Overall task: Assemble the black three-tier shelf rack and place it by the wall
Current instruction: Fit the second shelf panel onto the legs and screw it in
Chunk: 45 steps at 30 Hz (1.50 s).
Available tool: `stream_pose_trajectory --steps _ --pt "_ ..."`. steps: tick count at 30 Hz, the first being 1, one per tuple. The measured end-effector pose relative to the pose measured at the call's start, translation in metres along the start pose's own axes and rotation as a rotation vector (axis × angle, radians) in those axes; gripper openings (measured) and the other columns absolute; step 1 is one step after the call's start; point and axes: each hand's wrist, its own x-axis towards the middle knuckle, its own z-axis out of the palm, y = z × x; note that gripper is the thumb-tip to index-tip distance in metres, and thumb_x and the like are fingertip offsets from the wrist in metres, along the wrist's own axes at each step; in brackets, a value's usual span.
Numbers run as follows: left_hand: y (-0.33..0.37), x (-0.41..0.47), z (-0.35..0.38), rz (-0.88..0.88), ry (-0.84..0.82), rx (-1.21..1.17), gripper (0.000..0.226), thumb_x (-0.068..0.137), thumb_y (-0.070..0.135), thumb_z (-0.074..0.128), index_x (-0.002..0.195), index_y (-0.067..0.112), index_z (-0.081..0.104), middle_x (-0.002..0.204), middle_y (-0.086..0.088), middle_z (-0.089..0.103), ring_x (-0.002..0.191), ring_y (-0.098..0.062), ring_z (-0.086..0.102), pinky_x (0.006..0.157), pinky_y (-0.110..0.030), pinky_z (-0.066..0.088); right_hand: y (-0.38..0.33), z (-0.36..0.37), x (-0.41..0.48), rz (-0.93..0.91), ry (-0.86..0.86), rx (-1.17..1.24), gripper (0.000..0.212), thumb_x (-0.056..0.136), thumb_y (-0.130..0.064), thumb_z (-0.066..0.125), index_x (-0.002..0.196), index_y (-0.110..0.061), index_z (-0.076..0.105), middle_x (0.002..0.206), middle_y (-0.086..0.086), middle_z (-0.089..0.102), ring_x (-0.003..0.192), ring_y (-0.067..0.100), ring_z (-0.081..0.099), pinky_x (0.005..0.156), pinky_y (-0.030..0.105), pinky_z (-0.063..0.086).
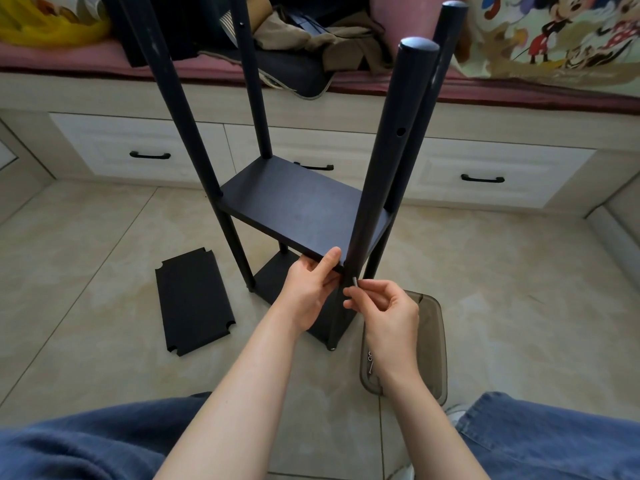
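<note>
Partly assembled black rack [231, 233] standing on the tiled floor [104, 237] before a row of white drawers [138, 147], four poles upright and two shelves fitted. Left hand [311, 289] grips the near edge of the middle shelf [298, 202], thumb on top, just beside the near right pole [391, 150]. Right hand [388, 313] pinches a small silver pin [354, 282] between thumb and fingertips, held against that pole. A loose shelf panel [194, 303] lies flat on the floor to the left; a smoky plastic tray [433, 327] sits beneath the right wrist
</note>
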Motion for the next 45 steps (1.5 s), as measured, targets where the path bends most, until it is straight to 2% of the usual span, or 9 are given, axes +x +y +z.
stream_pose_trajectory --steps 11,24,29,36,45 --pt "0.002 -0.002 0.004 -0.003 0.016 -0.040 0.052 0.089 0.033 0.068 0.128 0.001 0.058 0.112 -0.014 0.075 0.105 -0.028 0.073 0.080 -0.025 0.059 0.002 0.001 0.001 -0.059 0.019 -0.047 0.011 0.088 -0.005 0.071 0.086 -0.015 0.069 0.076 -0.001 0.075 0.077 0.013 0.074 0.080 0.029 0.057" --pt "0.003 -0.002 0.003 -0.009 0.025 -0.030 0.061 0.083 0.039 0.070 0.130 0.002 0.058 0.112 -0.013 0.075 0.106 -0.027 0.073 0.082 -0.027 0.059 -0.001 0.006 -0.002 -0.049 0.047 -0.011 0.009 0.089 -0.005 0.070 0.087 -0.013 0.068 0.076 0.000 0.076 0.078 0.014 0.075 0.086 0.038 0.058" --pt "0.002 -0.001 0.003 -0.011 0.024 -0.017 0.061 0.083 0.039 0.070 0.130 0.002 0.058 0.112 -0.013 0.075 0.105 -0.027 0.073 0.081 -0.027 0.059 0.003 0.008 -0.003 -0.078 0.066 -0.040 0.012 0.090 -0.005 0.069 0.085 -0.017 0.067 0.075 -0.003 0.075 0.078 0.012 0.074 0.083 0.035 0.057" --pt "0.001 -0.002 0.002 -0.007 0.010 -0.044 0.061 0.085 0.037 0.070 0.132 0.002 0.056 0.112 -0.014 0.075 0.107 -0.029 0.073 0.082 -0.028 0.059 0.014 0.011 -0.004 -0.092 0.085 -0.010 0.011 0.090 -0.009 0.070 0.089 -0.019 0.068 0.081 -0.005 0.076 0.083 0.012 0.075 0.083 0.036 0.057" --pt "0.001 0.000 0.000 -0.008 0.007 -0.018 0.063 0.085 0.039 0.070 0.133 0.001 0.055 0.114 -0.016 0.074 0.107 -0.030 0.072 0.084 -0.029 0.059 0.013 0.013 0.002 -0.054 0.074 0.040 0.009 0.090 -0.005 0.070 0.089 -0.014 0.067 0.080 -0.002 0.077 0.082 0.016 0.075 0.085 0.037 0.056"
